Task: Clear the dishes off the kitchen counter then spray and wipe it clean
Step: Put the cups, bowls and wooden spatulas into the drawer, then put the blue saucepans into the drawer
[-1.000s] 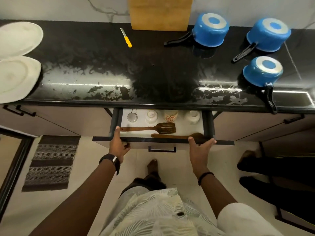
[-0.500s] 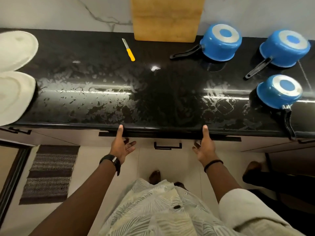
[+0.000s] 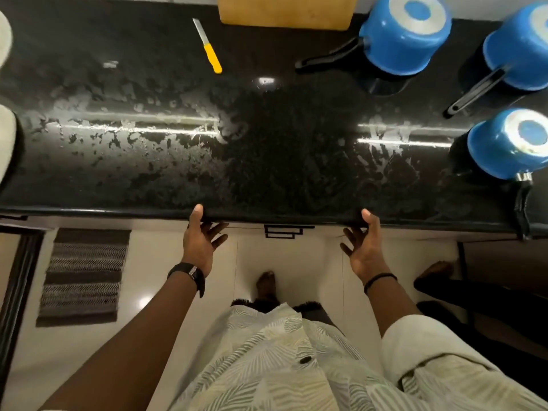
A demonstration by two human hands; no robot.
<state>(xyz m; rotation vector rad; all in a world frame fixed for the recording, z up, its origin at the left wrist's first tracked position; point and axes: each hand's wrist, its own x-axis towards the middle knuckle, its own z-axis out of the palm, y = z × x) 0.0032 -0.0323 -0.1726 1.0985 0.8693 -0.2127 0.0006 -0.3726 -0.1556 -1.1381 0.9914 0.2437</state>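
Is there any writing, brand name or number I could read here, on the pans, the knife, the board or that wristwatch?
No readable text anywhere in this view.
blue pans: upturned, plain blue and silver bases, no lettering.
knife: no mark visible on the blade or the yellow handle.
cutting board: bare wood.
watch on the left wrist: too small to read.

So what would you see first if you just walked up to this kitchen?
Probably the bright blue pots, three of them sitting upside down on the right side of the shiny black counter. Next comes the yellow-handled knife, lying near the back by the wooden board. The left hand and right hand are both open at the counter's front edge.
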